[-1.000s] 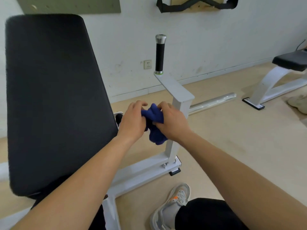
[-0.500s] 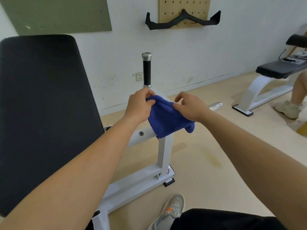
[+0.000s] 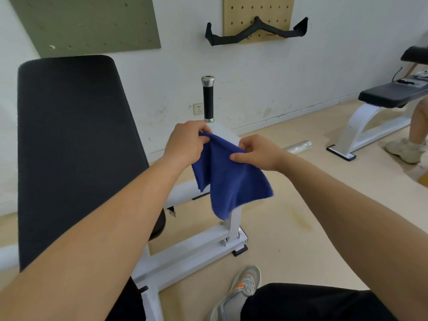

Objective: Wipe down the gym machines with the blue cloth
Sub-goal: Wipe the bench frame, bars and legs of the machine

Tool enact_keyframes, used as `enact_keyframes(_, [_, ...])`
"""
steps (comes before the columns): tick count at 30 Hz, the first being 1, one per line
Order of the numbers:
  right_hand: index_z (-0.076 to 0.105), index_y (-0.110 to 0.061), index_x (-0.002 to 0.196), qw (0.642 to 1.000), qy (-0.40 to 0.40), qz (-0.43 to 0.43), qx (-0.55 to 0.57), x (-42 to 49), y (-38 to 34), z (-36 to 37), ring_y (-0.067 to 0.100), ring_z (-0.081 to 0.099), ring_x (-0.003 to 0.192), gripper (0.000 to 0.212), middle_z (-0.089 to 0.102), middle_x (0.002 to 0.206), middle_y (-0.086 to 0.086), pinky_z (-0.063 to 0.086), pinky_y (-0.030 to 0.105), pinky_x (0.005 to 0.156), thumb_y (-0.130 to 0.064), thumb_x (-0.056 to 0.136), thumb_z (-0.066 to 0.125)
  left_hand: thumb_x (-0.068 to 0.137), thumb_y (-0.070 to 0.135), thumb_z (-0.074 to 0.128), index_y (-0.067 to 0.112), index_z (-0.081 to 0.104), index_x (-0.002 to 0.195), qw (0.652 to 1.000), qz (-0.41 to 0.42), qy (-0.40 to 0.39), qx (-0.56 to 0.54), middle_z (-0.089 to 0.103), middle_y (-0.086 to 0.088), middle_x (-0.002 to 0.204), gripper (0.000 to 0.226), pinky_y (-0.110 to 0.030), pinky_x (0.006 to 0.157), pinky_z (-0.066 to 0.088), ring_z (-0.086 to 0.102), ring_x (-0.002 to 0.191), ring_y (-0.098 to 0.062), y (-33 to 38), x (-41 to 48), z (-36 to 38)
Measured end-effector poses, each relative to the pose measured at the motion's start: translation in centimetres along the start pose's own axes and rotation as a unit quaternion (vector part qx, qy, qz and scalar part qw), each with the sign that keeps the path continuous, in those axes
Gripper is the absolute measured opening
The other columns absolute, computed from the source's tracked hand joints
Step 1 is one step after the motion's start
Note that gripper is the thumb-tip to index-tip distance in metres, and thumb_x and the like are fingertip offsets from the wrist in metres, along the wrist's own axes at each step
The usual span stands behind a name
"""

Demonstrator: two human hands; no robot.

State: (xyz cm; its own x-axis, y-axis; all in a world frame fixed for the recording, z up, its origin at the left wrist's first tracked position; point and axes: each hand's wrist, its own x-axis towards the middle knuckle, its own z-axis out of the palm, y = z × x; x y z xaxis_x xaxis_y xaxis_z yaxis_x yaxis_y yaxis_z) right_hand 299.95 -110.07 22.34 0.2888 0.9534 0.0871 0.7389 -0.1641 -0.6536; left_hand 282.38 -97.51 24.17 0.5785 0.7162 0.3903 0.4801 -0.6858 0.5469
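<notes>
Both arms reach forward at chest height, forearms converging. Left hand (image 3: 185, 144) knuckles-up, fingers curled and pinched on the upper left edge of the blue cloth (image 3: 229, 177). Right hand (image 3: 257, 151) turned inward, thumb and fingertips closed on the cloth's top edge just beside the left hand. Cloth held in the air between the two hands, hanging down in loose folds to a lower point; deep blue, fuzzy terry texture, lower edge motion-blurred. It hangs in front of the white frame (image 3: 196, 246) of the gym machine, below the upright black grip handle (image 3: 208, 100), to the right of the black back pad (image 3: 69, 147).
</notes>
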Motion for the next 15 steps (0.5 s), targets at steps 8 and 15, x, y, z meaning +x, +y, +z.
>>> enact_keyframes(8, [0.064,-0.025,0.095,0.996,0.062,0.037,-0.058,1.7,3.3,-2.6,0.020,0.061,0.084,0.007,0.067,0.091,-0.001,0.044,0.029,0.070,-0.024,0.096,0.057,0.093,0.024,0.059,0.026,0.070,0.095,0.995,-0.095,0.013,0.002,0.068,0.001,0.098,0.011,-0.033,0.073,0.049,0.062,0.090,-0.023,-2.1,1.9,2.1])
enact_keyframes(15, [0.068,-0.027,0.106,0.986,0.094,0.085,-0.110,9.3,5.0,-1.8,0.022,0.060,0.093,0.019,0.066,0.102,0.000,0.043,0.030,0.076,-0.024,0.095,0.053,0.094,0.028,0.051,0.028,0.065,0.103,0.982,-0.188,0.005,0.027,0.067,-0.002,0.103,0.017,-0.034,0.072,0.047,0.061,0.091,-0.028,-3.0,5.2,6.3])
